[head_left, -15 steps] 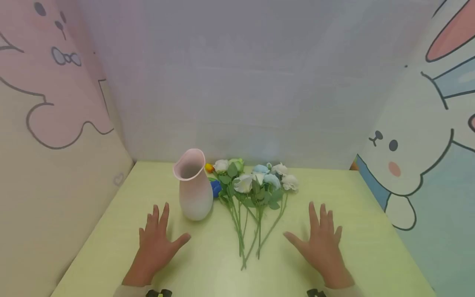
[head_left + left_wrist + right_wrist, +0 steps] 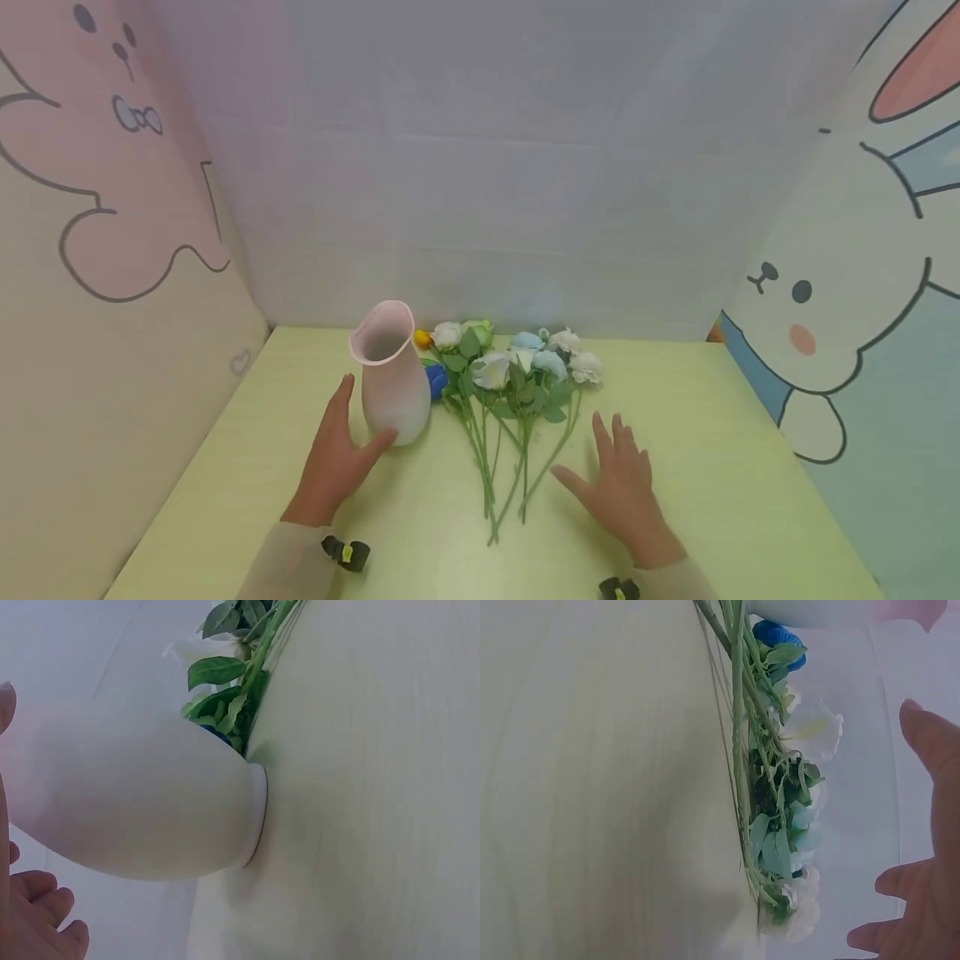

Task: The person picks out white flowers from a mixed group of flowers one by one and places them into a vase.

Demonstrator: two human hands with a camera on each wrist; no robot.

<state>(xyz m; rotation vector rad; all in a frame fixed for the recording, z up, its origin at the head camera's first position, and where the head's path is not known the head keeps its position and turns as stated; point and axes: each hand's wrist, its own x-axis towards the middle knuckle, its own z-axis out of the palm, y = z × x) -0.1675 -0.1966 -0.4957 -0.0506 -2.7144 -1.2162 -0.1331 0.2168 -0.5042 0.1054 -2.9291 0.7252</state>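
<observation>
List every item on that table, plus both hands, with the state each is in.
Vase: upright, no flowers in its mouth.
Flowers: lying in a loose heap, some stems crossing.
Blue flower: beside the vase, partly hidden by it.
Left hand: at the vase, thumb apart; contact unclear.
Right hand: fingers spread, holding nothing.

The pale yellow-green worktop (image 2: 735,467), faintly streaked like wood grain, carries a smooth pink-to-white vase (image 2: 396,393) with a flared, slanting rim, standing upright left of centre. Just right of it lies a loose bunch of leafy flowers (image 2: 517,392): a deep-blue bloom (image 2: 437,382) beside the vase, a small orange-yellow bloom (image 2: 422,339), a light-green bloom (image 2: 482,334), white blooms (image 2: 492,372) and pale-blue blooms (image 2: 550,365). Slender green stems (image 2: 525,479) cross, their ends toward the near side.
</observation>
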